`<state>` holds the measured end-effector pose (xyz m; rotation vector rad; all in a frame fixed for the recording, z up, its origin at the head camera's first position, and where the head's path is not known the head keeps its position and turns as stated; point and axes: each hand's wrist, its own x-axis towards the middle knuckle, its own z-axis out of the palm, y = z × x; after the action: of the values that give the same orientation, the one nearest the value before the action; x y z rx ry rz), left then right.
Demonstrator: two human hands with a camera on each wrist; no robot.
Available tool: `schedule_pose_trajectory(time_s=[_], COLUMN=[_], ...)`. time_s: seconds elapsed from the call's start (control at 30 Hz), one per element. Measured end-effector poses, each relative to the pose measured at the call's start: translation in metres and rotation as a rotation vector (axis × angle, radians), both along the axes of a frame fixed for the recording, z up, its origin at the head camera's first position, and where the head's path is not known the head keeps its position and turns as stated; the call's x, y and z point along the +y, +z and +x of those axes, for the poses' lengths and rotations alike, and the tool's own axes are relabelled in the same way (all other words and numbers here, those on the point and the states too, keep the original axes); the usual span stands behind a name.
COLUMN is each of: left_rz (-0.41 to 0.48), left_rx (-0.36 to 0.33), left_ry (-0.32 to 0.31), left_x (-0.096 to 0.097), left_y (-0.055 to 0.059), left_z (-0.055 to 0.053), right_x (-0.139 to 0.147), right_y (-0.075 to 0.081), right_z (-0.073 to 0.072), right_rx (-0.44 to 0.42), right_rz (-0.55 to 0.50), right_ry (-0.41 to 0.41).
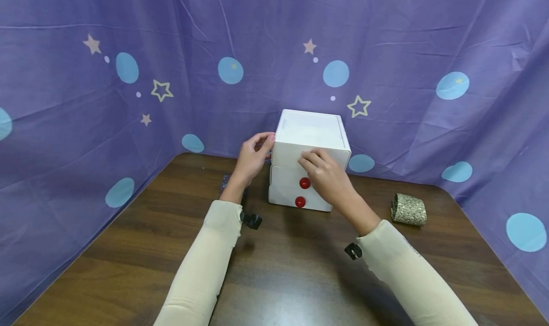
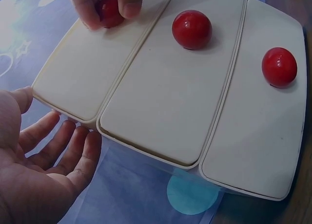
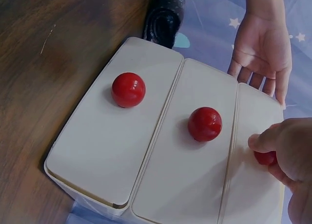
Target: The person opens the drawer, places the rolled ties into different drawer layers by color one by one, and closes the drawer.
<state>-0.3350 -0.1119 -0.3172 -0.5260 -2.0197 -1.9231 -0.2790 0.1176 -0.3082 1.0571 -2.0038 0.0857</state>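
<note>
Near the far edge of the surface, the right hand is pinching the top red knob of a white drawer unit, while the left hand, fingers extended, is touching its side. The unit is looking stiff and light, its glossy knob probably offering the surest hold. Toward the right edge a glittery roll is lying; the left arm is partly hiding a dark roll.

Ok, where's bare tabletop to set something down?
Bare tabletop lies left of the left sleeve, between that and the right sleeve in front of the drawer unit, and between that unit and the gold roll. Crowded: the unit's left, with left hand and dark roll, and its front, with right hand.
</note>
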Motion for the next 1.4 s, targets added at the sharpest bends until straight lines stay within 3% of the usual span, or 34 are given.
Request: schedule_pose_trajectory(time_s=[0.33, 0.37, 0.73, 0.93, 1.4], left_rz=[-0.017, -0.023, -0.061, -0.085, -0.072], left_rx=[0.036, 0.029, 0.054, 0.065, 0.054], left_ry=[-0.011, -0.014, -0.051, -0.069, -0.084], left_x=[-0.002, -0.001, -0.007, -0.009, -0.010], left_y=[0.000, 0.003, -0.004, -0.003, -0.006], left_z=[0.001, 0.004, -0.003, -0.004, -0.004], right_x=[0.004, 0.004, 0.005, 0.006, 0.006], right_y=[-0.001, -0.001, -0.007, -0.015, -0.045], right_z=[0.006, 0.007, 0.015, 0.018, 0.002], right_rx=[-0.028, -0.026, 0.101, 0.080, 0.037], right_rz=[0.011, 0.011, 0.006, 0.022, 0.176], right_ry=[0.000, -0.001, 0.050, 0.087, 0.027])
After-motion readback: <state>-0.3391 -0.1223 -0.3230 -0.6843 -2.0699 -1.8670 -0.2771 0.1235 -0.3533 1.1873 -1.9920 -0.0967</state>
